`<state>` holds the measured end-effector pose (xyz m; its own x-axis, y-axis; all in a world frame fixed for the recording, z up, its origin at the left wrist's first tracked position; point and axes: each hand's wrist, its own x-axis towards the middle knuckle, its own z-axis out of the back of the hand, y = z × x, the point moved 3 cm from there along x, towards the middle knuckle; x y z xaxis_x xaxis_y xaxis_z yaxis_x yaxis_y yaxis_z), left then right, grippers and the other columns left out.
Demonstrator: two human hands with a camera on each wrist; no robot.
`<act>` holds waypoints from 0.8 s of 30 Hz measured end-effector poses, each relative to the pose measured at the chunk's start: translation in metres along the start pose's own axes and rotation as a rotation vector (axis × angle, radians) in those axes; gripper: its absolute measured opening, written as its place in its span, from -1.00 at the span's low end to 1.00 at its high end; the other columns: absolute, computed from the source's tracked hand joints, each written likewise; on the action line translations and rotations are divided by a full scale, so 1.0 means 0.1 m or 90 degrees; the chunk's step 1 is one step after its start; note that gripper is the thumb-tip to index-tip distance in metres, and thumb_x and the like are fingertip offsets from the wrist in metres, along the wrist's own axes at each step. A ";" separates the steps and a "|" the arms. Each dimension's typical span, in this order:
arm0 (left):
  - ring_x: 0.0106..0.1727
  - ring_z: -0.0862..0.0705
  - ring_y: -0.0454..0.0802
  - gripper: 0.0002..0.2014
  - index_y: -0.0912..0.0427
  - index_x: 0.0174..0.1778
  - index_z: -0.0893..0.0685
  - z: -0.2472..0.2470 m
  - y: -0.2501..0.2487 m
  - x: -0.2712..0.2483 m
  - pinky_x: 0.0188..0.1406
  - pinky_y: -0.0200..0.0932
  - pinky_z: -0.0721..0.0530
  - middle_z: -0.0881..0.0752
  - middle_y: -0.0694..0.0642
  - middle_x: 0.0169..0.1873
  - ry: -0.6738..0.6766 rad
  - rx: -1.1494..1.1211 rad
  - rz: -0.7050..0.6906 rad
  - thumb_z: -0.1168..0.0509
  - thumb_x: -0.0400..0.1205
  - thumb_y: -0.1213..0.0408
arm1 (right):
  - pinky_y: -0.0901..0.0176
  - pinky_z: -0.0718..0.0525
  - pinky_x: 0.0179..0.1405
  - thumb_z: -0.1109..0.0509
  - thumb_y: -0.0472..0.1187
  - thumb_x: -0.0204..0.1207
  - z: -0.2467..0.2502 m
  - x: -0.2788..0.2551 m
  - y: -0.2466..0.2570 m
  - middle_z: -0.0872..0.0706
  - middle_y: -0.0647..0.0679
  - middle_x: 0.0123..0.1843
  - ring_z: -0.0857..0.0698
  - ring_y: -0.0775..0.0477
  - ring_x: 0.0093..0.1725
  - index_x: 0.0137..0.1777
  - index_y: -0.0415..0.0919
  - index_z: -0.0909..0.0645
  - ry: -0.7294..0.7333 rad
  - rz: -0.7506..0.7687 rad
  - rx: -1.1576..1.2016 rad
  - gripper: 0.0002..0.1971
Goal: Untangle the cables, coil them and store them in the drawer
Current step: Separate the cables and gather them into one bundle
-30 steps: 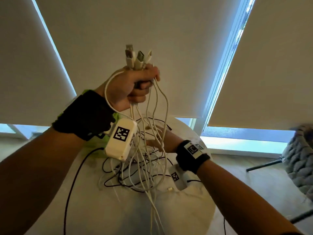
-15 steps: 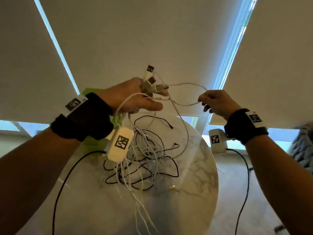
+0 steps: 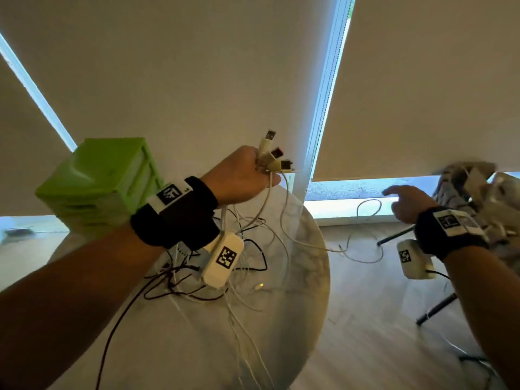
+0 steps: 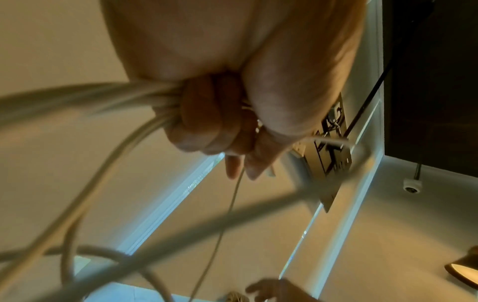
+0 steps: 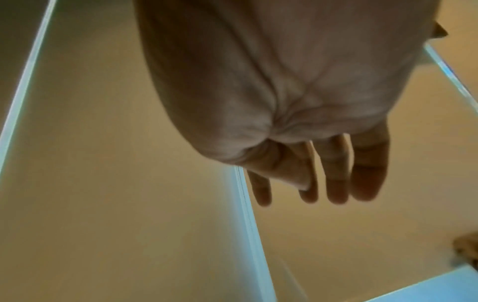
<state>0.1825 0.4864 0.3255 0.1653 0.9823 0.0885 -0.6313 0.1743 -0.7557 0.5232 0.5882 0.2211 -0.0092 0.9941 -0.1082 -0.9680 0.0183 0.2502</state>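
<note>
My left hand (image 3: pixel 247 175) is raised over the round marble table (image 3: pixel 295 319) and grips a bunch of white cables (image 4: pixel 108 98); three USB plugs (image 3: pixel 274 156) stick out above its fingers. The cables hang down into a tangle of white and black cables (image 3: pixel 247 263) on the tabletop. One white cable (image 3: pixel 363 249) trails off the table's right edge and loops in the air to the right. My right hand (image 3: pixel 405 201) is far out to the right with its fingers (image 5: pixel 333 179) straight and empty. The green drawer unit (image 3: pixel 98 181) stands at the table's back left.
A chair with a chunky knitted throw (image 3: pixel 478 198) and black legs (image 3: pixel 433 308) stands on the wooden floor right of the table. Drawn roller blinds (image 3: pixel 197 66) cover the windows behind. A black lead (image 3: pixel 112 333) runs from my left wrist camera down the table's left.
My right hand has swung out to the right and let go of the white cable, which now loops loose beyond the table edge. The left hand keeps its grip on the plugs.
</note>
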 end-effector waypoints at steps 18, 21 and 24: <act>-0.65 -0.22 -0.11 -0.64 0.19 -0.32 -0.68 -0.28 0.34 0.10 -0.66 -0.30 -0.18 -0.33 -0.02 -0.62 -0.036 -0.220 0.142 -0.19 0.72 0.11 | 0.20 -0.53 0.03 -0.28 -0.40 0.58 -0.22 -0.27 0.54 -0.77 -0.12 0.02 -0.67 -0.09 0.02 -0.04 0.04 -0.75 0.201 0.082 0.136 -0.69; -0.65 -0.16 -0.14 -0.57 0.13 -0.41 -0.48 -0.23 0.38 0.09 -0.67 -0.34 -0.11 -0.26 -0.04 -0.62 -0.032 -0.355 0.192 -0.12 0.73 -0.02 | 0.01 -0.48 0.41 -0.19 -0.40 0.52 -0.17 -0.23 0.42 -0.53 -0.12 0.48 -0.54 -0.21 0.41 0.39 0.12 -0.58 0.106 0.014 -0.099 -0.47; -0.59 -0.14 -0.10 -0.51 0.07 -0.49 -0.33 -0.27 0.31 0.12 -0.65 -0.29 -0.11 -0.26 0.01 -0.57 -0.019 -0.413 0.176 -0.09 0.72 -0.08 | 0.22 -0.47 0.30 -0.28 -0.37 0.55 0.13 -0.36 0.87 -0.63 -0.10 0.34 -0.62 -0.09 0.28 0.44 0.08 -0.54 0.003 0.137 0.131 -0.50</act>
<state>0.1855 0.5013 0.2855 0.0372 0.9877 -0.1517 -0.0657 -0.1491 -0.9866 0.4426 0.5552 0.2593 -0.2108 0.9769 -0.0361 -0.8724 -0.1713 0.4577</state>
